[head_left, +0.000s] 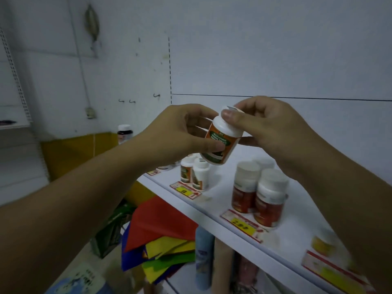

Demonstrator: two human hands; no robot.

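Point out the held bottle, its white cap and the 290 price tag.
bottle (222, 141), head view, on its orange-green label.
white cap (221, 126), head view, on its side wall.
price tag (239, 222), head view, on the yellow patch.

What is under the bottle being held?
Two small bottles stand on the shelf below the bottle, behind a yellow price tag. The left hand and bottle hide whatever stands farther back; the right hand grips the cap.

The person's 2 arms are bare along their whole visible length, left forearm (84, 194) and right forearm (352, 187) alike, wrists included, and the left hand (182, 132) and the right hand (269, 126) are bare too, with slim fingers and short, rounded, plain nails.
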